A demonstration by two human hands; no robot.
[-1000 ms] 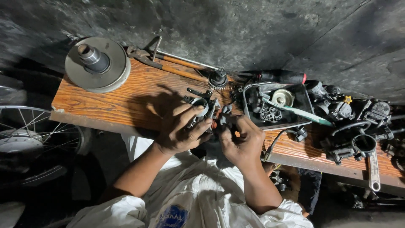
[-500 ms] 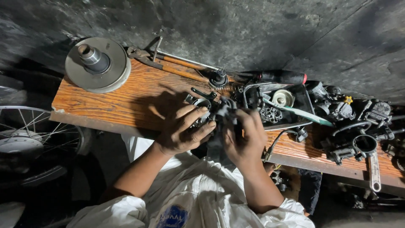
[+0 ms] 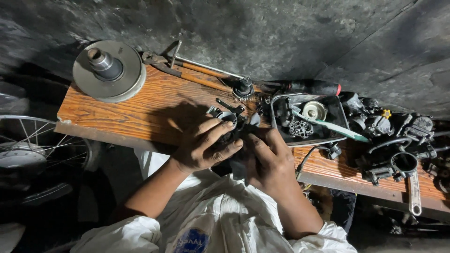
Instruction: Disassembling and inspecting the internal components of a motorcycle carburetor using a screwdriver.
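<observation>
Left hand (image 3: 202, 149): fingers curled over the top of a small dark carburetor body (image 3: 228, 122); the grip is pressed together around it, probably to keep it from turning.
Right hand (image 3: 271, 161): thumb and fingers bear on the same part from the right; the grip looks closed on it, though the fingertips are partly hidden.
Carburetor body: held just above the near edge of the bench (image 3: 140, 105), close to the person's chest, where both hands can brace it; its round metal opening faces up between the hands.
Bench: a worn wooden plank set against a dark wall, serving as a ledge for parts.
Parts tray (image 3: 340, 132): a shallow metal tray just right of the hands, holding small pieces and a green-handled brush (image 3: 335, 127), so loose bits stay together within reach.
Pulley disc (image 3: 108, 70): a large round metal disc with a raised hub, lying flat at the far left end, well apart from the hands.
Long-handled tools (image 3: 197, 75): laid along the wall edge, out of the way.
Other carburetor parts (image 3: 396, 140): a dark cluster at the right end, with a wrench (image 3: 414, 193) beside it.
Spoked wheel (image 3: 23, 150): below the bench on the left.
</observation>
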